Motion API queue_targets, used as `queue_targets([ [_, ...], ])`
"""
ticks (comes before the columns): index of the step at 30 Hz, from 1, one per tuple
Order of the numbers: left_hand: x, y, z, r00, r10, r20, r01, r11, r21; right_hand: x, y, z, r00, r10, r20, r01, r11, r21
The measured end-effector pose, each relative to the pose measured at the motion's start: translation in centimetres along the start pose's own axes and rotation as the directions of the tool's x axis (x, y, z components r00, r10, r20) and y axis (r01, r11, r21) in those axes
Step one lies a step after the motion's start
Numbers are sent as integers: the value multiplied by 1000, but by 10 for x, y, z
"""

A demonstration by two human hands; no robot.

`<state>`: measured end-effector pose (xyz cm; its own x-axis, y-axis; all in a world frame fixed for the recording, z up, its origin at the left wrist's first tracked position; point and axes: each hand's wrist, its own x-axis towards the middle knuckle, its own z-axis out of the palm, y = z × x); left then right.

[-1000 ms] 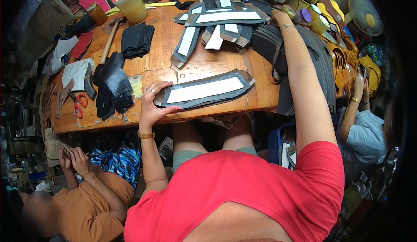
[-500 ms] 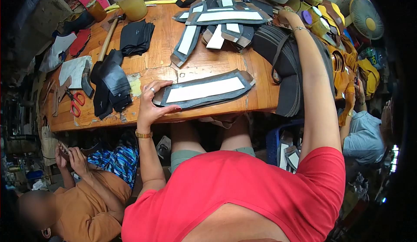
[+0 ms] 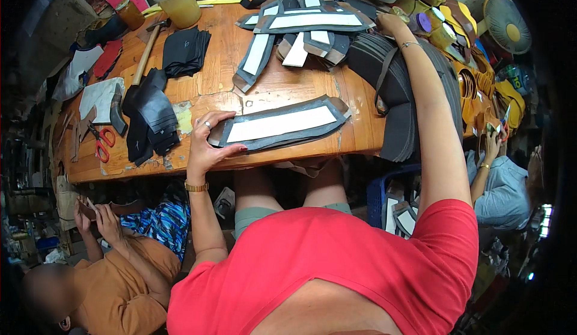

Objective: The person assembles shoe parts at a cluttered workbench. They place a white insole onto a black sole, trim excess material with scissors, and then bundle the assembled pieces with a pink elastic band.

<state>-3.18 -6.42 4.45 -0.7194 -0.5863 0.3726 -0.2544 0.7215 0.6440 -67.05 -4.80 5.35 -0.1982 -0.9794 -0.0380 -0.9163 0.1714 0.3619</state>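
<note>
My left hand (image 3: 207,141) grips the left end of a long dark leather piece (image 3: 282,124) between thumb and fingers. A white strip lies along the middle of that piece, which rests by the table's near edge. My right arm stretches over a thick stack of curved black pieces (image 3: 393,88). At the far right of the table, my right hand (image 3: 392,24) is curled beside some jars; what its fingers close on is hidden. Several similar dark pieces with white strips (image 3: 318,20) lie in a heap to the left of that hand.
On the left are a hammer (image 3: 147,52), red-handled scissors (image 3: 104,144) and black folded pieces (image 3: 186,52). A tub of yellowish stuff (image 3: 177,4) stands at the back. A blue basket (image 3: 377,199) sits below the table. Co-workers sit left (image 3: 126,275) and right (image 3: 502,184).
My right hand has shifted slightly to the left among the things at the back. My left hand stays on the leather piece. The co-worker on the right has moved their hands.
</note>
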Motion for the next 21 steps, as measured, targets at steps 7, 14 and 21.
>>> queue_targets([
  [7,-1,-1,1,1000,-10,-13,10,999,-35,5,11,10,1000,1,-17,2,979,203],
  [14,0,-1,0,1000,7,-6,-8,1000,-17,-2,16,-28,902,379,-206,-8,492,871],
  [21,-2,-2,1,1000,-5,-17,4,999,-33,-8,42,-50,907,404,-121,-11,309,951],
])
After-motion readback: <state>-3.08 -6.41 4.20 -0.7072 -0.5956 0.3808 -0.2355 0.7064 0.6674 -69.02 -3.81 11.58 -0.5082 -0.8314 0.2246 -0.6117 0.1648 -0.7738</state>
